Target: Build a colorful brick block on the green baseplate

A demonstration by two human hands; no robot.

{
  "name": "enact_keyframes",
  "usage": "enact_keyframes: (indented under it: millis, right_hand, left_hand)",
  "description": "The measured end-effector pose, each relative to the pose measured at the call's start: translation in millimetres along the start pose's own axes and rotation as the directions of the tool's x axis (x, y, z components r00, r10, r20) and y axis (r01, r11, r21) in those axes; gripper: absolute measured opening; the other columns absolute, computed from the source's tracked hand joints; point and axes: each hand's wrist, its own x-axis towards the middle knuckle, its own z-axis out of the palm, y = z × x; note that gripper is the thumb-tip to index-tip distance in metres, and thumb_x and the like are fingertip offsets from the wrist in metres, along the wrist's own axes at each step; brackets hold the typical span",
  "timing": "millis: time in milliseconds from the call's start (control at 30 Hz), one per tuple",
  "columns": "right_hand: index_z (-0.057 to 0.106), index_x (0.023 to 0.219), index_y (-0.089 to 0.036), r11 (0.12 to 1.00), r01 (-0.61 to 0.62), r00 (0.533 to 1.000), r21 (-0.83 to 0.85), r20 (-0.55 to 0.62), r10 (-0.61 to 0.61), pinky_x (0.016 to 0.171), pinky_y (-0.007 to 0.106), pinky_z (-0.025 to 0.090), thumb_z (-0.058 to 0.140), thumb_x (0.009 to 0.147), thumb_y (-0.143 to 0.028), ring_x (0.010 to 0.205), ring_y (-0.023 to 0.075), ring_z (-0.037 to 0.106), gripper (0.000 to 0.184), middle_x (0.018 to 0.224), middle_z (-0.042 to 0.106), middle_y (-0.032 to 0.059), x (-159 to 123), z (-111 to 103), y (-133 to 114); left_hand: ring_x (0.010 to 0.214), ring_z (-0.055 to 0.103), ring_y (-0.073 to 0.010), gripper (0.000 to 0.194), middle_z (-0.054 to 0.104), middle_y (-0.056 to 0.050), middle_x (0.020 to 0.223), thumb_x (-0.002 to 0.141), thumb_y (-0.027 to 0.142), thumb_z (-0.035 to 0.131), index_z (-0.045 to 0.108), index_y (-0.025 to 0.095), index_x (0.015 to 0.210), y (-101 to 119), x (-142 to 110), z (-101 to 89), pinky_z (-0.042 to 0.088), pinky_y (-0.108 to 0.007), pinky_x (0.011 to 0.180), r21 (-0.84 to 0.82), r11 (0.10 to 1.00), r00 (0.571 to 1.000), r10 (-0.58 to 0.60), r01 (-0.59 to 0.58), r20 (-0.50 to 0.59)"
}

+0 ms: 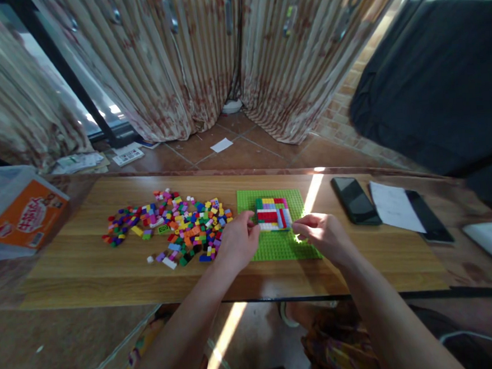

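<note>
A multicoloured brick build (269, 217) sits between the left hand (237, 242) and the right hand (329, 237) on a green baseplate (276, 252).
The baseplate lies right of the table's (110, 284) middle, between its far and near edges, with the build on its farther half. The left fingers (245, 217) are curled, thumb and forefinger slightly parted, right at the build's left side; whether they touch or grip it I cannot tell. The right fingers (309, 225) are bunched, tips nearly together, just beside the build's right side near its closer corner; whether a brick is pinched there I cannot tell. Loose bricks (192, 232) spread toward the table's left edge, and a black smartphone (355, 201) lies near its far right corner.
</note>
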Motion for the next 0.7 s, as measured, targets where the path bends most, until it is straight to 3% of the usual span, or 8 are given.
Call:
enact_keyframes:
  millis: [300, 500, 700]
  right_hand:
    - [0.072, 0.072, -0.012, 0.999, -0.022, 0.998, 0.048, -0.06, 0.025, 0.051, 0.029, 0.046, 0.074, 0.065, -0.041, 0.055, 0.0169, 0.061, 0.03, 0.062, 0.069, 0.007, 6, 7, 7]
    - [0.068, 0.065, -0.014, 0.969, -0.107, 0.994, 0.221, 0.001, 0.11, 0.048, 0.026, 0.046, 0.081, 0.056, -0.045, 0.049, 0.012, 0.055, 0.034, 0.056, 0.065, 0.0032, 5, 7, 0]
    - [0.065, 0.06, -0.013, 0.962, -0.136, 0.99, 0.237, 0.061, 0.125, 0.046, 0.023, 0.047, 0.085, 0.049, -0.048, 0.047, 0.0106, 0.056, 0.042, 0.053, 0.063, 0.002, 6, 3, -4]
  left_hand:
    - [0.083, 0.067, -0.0204, 0.027, 0.071, -0.009, 0.09, 0.085, 0.02, 0.055, 0.062, 0.015, 0.111, -1, 3, 5.0, 0.051, -0.032, 0.077, -0.018, 1.0, 0.998, 0.014, -0.013, 0.057]
    - [0.081, 0.066, -0.0198, 0.024, 0.071, -0.009, 0.091, 0.085, 0.017, 0.056, 0.063, 0.014, 0.107, 1, 3, 5.8, 0.051, -0.032, 0.076, -0.034, 0.999, 0.998, -0.01, 0.012, 0.065]
    - [0.08, 0.066, -0.0199, 0.024, 0.071, -0.009, 0.088, 0.083, 0.015, 0.056, 0.063, 0.012, 0.107, 2, 5, 5.5, 0.051, -0.032, 0.075, -0.041, 0.999, 0.998, -0.015, 0.017, 0.054]
